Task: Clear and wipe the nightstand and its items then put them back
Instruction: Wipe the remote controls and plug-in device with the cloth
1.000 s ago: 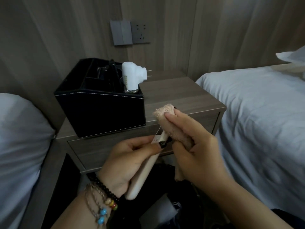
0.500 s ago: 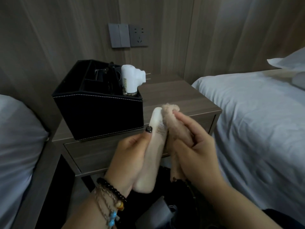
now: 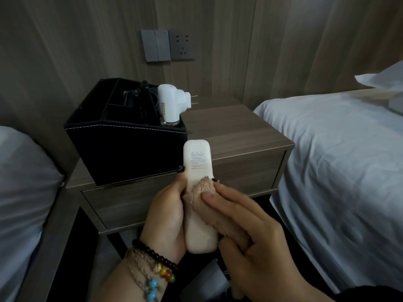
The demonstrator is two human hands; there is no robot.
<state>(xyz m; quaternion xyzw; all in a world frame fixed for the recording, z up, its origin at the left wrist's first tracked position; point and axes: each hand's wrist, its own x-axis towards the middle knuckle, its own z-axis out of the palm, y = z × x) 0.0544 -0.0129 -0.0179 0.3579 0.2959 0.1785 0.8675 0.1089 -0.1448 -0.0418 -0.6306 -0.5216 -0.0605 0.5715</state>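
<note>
1. The remote (image 3: 198,171) is held upright, back side up with printed text showing; its long axis runs from the palms up and away toward the nightstand (image 3: 239,131).
2. The left hand (image 3: 168,216) is wrapped around the remote's lower half, thumb on the left edge, fingertips just showing on the right edge; a firm grasp.
3. The cloth (image 3: 204,192) is pressed onto the remote's middle by the right hand (image 3: 246,234), fingers (image 3: 220,194) laid flat over it, closed on the cloth, not on the remote itself.
4. Above the cloth, the remote's top half is bare; below the cloth, the bottom end is seen between the palms.
5. Judged step: wiping along the long axis; the next stroke is likely upward, away from the fingers.
6. Beyond the remote's tip the organizer (image 3: 122,153) sits on the nightstand, with a white plug-in (image 3: 172,103) standing in its right corner.
7. Both hands are equally near; the right does the wiping.
</note>
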